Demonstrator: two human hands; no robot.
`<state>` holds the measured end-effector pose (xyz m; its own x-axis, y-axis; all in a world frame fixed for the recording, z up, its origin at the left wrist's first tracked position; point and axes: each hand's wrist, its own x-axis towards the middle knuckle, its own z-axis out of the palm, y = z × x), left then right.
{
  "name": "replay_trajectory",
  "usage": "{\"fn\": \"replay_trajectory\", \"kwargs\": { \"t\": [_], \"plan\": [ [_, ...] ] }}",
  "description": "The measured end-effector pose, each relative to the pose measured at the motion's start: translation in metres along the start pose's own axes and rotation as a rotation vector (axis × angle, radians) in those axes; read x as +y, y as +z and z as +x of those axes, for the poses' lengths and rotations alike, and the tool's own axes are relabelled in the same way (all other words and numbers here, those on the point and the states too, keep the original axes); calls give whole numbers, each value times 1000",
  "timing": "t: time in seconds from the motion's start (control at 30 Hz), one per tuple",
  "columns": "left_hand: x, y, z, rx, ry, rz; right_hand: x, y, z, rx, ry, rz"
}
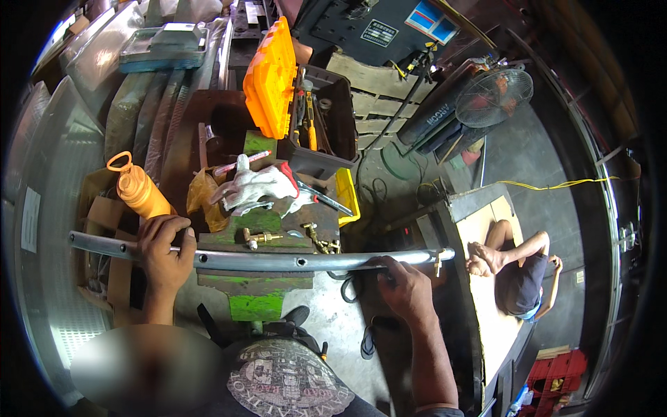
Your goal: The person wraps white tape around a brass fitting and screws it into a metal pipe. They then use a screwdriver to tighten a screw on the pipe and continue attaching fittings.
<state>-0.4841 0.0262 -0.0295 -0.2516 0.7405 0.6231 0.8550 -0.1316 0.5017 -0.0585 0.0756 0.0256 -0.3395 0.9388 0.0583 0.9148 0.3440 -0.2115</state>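
Note:
A long grey metal tube (278, 261) with small holes along it lies crosswise over a green-painted bench vise (257, 233). My left hand (164, 251) is closed around the tube near its left end. My right hand (406, 288) grips the tube near its right end, where a small fitting sticks out. Brass fittings (260, 237) sit on the vise just behind the tube.
White work gloves (257, 186) lie on the bench behind the vise. An orange bottle (139, 191) stands at left. An open orange-lidded toolbox (306, 111) sits further back. A fan (493, 97) stands at right. Another person (517, 267) lies on a wooden platform at right.

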Motion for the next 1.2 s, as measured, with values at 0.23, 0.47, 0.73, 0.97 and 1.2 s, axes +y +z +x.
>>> {"fn": "replay_trajectory", "kwargs": {
  "t": [0.23, 0.47, 0.73, 0.97, 1.2],
  "plan": [
    [-1, 1, 0, 6, -13, -23, -7, -18, 21, -186, 72, 48],
    [0, 0, 1, 6, 8, -21, 1, -25, 12, -292, 483, 767],
    [0, 2, 2, -1, 29, 9, -16, -13, 1, -165, 384, 429],
    [1, 0, 4, -9, 40, 21, -12, -1, -5, 20, 124, 122],
    [2, 1, 3, -3, 20, 5, -19, -16, -16, -32, 48, 234]
  ]
}}
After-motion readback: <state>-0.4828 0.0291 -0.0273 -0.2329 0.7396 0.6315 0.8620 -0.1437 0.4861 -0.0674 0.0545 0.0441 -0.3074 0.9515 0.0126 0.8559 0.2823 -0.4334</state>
